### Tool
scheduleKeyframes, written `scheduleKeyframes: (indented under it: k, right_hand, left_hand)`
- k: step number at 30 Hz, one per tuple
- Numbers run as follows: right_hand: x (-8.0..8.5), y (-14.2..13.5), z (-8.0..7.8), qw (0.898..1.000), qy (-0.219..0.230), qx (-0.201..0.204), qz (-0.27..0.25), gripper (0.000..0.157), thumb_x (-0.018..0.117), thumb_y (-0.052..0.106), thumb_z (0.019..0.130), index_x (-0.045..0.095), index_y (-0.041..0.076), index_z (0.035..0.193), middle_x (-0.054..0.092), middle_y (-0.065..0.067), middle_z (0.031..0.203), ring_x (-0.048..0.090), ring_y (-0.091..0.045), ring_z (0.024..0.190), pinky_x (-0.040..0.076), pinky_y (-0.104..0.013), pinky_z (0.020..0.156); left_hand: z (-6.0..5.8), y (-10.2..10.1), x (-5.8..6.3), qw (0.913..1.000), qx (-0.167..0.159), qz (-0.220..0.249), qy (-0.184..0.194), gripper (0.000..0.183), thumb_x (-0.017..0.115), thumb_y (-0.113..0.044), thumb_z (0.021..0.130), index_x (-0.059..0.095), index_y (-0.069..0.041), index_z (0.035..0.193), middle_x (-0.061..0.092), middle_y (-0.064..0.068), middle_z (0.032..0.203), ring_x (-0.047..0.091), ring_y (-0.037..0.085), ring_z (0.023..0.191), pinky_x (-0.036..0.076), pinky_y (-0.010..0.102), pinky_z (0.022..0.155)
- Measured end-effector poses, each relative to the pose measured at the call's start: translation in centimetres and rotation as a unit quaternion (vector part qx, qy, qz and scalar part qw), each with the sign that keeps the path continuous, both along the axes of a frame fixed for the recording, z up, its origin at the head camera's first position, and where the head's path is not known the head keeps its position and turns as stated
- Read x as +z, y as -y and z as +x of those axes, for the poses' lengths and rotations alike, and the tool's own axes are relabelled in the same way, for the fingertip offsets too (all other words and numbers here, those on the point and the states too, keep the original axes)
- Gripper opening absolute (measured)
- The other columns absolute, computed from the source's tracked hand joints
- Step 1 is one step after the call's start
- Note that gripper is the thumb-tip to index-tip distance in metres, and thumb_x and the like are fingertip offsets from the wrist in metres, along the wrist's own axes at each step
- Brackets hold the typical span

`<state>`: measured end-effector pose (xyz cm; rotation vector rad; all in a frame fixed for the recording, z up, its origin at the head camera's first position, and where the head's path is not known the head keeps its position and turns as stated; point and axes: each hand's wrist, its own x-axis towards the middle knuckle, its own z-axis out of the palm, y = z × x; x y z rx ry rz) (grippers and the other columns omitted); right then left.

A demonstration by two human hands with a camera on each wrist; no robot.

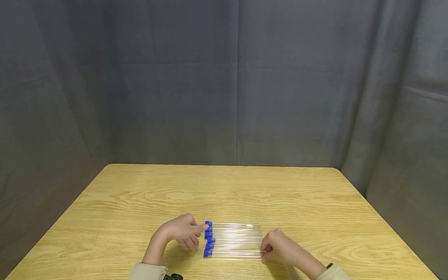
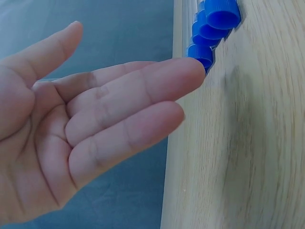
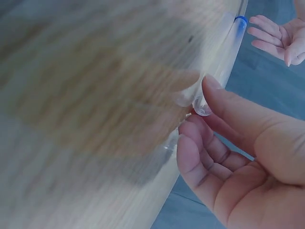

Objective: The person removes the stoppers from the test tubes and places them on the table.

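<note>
Several clear test tubes [image 1: 236, 245] with blue caps lie side by side in a row on the wooden table, caps to the left and round ends to the right. At the cap side, my left hand [image 1: 183, 230] has its index finger reaching the farthest blue cap [image 1: 209, 223]; its fingers look relaxed in the left wrist view, where more caps [image 2: 221, 13] show beyond the fingertips. With thumb and finger, my right hand [image 1: 278, 248] pinches the round end of the nearest tube [image 3: 203, 107]. Its other fingers are curled beneath in the right wrist view.
The light wooden table [image 1: 224, 186] has rounded far corners. Grey curtains [image 1: 175, 85] hang behind it and along both sides. A dark band sits at each wrist, below beige sleeves [image 1: 148, 271].
</note>
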<state>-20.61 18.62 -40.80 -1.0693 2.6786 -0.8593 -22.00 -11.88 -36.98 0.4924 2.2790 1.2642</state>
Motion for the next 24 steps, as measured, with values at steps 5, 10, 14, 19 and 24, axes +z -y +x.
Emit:
scheduleKeyframes:
  k: [5,10,14,19,24]
  right_hand:
    - [-0.05,0.0,0.05,1.0,0.009,-0.003,-0.005,0.007,0.074,0.002,0.066,0.068,0.003,0.068,0.057,0.008,0.06,0.04,0.004,0.05,0.041,-0.014,0.046]
    - [-0.1,-0.17,-0.09,1.0,0.019,-0.011,-0.004,0.006,0.073,0.002,0.068,0.068,0.004,0.068,0.058,0.008,0.061,0.041,0.003,0.052,0.042,-0.015,0.048]
    - [-0.14,-0.32,-0.23,1.0,0.021,-0.013,-0.006,0.005,0.073,0.003,0.068,0.068,0.005,0.069,0.059,0.008,0.063,0.043,0.003,0.054,0.043,-0.016,0.05]
    - [-0.1,-0.5,-0.2,0.999,0.035,-0.01,-0.022,0.005,0.072,0.004,0.068,0.068,0.003,0.07,0.062,0.004,0.067,0.047,0.002,0.056,0.044,-0.015,0.053]
    - [0.04,-0.54,-0.16,0.999,0.039,-0.005,-0.033,0.005,0.071,0.004,0.07,0.068,0.001,0.071,0.063,0.002,0.068,0.048,0.002,0.054,0.045,-0.014,0.052]
  left_hand:
    - [0.02,0.02,-0.17,1.0,-0.001,0.004,-0.001,0.047,0.048,-0.03,0.093,0.059,0.016,0.092,0.064,0.021,0.076,0.064,0.032,0.063,0.053,0.038,0.054]
    - [-0.07,0.04,-0.23,1.0,-0.001,0.005,-0.005,0.047,0.048,-0.03,0.093,0.059,0.015,0.091,0.064,0.021,0.075,0.064,0.033,0.062,0.052,0.038,0.053]
    - [-0.13,0.04,-0.2,0.9999,-0.002,0.009,-0.008,0.046,0.048,-0.029,0.093,0.059,0.015,0.091,0.063,0.021,0.075,0.064,0.033,0.062,0.052,0.038,0.053]
    - [-0.05,0.05,-0.22,0.9997,0.001,0.023,-0.012,0.047,0.045,-0.027,0.094,0.059,0.017,0.084,0.063,0.022,0.072,0.064,0.034,0.061,0.052,0.038,0.052]
    - [0.02,-0.05,-0.08,0.9993,0.017,0.029,-0.016,0.05,0.04,-0.025,0.096,0.058,0.02,0.085,0.063,0.023,0.07,0.064,0.034,0.061,0.052,0.038,0.051]
